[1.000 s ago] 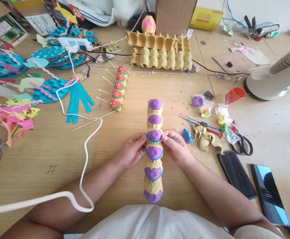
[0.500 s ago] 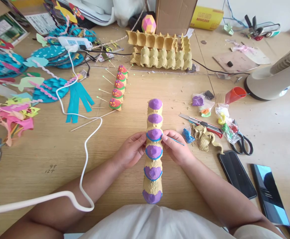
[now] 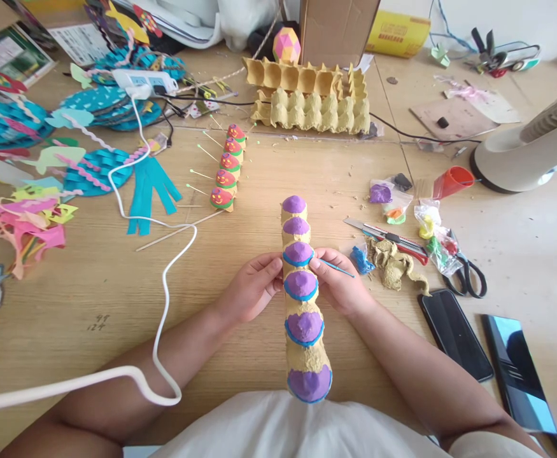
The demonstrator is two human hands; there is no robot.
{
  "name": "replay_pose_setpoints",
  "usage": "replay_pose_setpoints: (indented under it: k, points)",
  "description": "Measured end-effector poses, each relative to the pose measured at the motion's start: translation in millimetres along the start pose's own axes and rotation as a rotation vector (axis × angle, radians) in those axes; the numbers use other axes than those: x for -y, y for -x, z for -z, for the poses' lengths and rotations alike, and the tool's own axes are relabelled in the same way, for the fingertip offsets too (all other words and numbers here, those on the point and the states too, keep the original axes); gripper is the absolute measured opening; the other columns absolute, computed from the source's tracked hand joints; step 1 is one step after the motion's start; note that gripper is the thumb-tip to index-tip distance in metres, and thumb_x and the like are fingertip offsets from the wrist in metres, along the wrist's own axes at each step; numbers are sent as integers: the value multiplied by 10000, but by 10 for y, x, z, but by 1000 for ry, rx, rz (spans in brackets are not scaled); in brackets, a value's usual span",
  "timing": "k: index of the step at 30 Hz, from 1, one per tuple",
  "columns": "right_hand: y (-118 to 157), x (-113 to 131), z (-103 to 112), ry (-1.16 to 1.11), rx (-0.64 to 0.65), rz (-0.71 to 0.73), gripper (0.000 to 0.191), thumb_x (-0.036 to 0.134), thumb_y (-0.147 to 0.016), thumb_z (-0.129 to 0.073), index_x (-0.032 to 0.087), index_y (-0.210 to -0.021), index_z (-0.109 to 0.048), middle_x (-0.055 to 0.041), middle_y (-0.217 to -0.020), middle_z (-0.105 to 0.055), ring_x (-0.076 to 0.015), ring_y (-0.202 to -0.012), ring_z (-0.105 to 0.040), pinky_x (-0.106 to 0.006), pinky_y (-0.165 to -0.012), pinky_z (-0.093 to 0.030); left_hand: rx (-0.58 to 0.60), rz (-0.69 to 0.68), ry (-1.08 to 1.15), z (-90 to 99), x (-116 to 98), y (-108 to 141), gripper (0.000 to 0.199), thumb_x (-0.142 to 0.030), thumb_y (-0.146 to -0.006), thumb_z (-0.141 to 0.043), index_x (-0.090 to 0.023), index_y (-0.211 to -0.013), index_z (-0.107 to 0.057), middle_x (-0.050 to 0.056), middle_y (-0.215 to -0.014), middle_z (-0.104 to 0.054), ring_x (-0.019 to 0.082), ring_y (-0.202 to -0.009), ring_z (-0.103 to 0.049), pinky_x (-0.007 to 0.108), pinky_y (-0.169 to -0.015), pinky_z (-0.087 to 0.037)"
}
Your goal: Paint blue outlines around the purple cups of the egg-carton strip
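Note:
A long egg-carton strip (image 3: 307, 357) with purple-covered bumps runs away from my body, several bumps edged with a blue line. My left hand (image 3: 259, 285) grips its left edge near the third bump from the far end. On the opposite edge, my right hand (image 3: 338, 280) pinches the strip between thumb and fingers. A thin blue strand (image 3: 338, 268) sticks out to the right from my right hand. Beyond, to the left, stands a shorter strip (image 3: 229, 163) with red and green bumps, drawn faces and pins. Blue clay (image 3: 362, 259) lies right of my right hand.
A utility knife (image 3: 393, 239), scissors (image 3: 466, 275), bagged clay and two phones (image 3: 456, 334) lie at the right. A white cable (image 3: 163, 299) loops across the left side. Egg cartons (image 3: 319, 111) and a cardboard box stand at the back.
The purple-bumped strip has tilted and turned: its near end has swung right and its far end slightly left. Both hands stay on it in nearly the same place.

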State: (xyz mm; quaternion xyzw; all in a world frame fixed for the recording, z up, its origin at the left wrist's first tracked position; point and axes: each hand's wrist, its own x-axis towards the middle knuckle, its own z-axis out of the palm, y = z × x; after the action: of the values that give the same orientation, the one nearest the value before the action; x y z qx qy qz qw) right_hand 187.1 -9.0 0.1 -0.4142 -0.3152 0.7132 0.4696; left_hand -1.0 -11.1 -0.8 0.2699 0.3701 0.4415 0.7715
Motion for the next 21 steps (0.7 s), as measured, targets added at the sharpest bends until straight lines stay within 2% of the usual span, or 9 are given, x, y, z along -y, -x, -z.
replay_pose_setpoints:
  k: [4,10,16,21]
  points:
    - [3,12,12,-5,13,-14,367,503,-692,-958,235,-842,-756,14,-802,-731,-143,-724,-624,-287,-708,-528,-20,-75,-31,20,32,0,350,-464,-703,-966,-195,-895,-850,54,-821,-791,156,-681,-665,280,-628,-525]
    - [-3,15,37,-8,48,-9,369,481,-669,-979,240,-853,-770,14,-834,-749,-143,-744,-644,-289,-729,-537,-34,-133,-108,38,42,8,325,-470,-730,-945,-176,-834,-849,42,-714,-754,129,-615,-620,248,-569,-482]
    - [-15,-9,30,44,1,2,361,485,-674,-977,232,-814,-762,24,-797,-736,-134,-726,-628,-282,-717,-523,-32,-142,-104,40,41,7,323,-465,-734,-939,-191,-881,-851,57,-797,-789,167,-683,-675,284,-627,-522]
    - [-20,-31,46,77,13,10,370,480,-670,-982,225,-818,-759,25,-807,-745,-128,-742,-638,-279,-753,-522,-73,-161,-119,22,34,5,329,-461,-703,-960,-182,-840,-854,58,-786,-796,157,-667,-672,276,-634,-530]
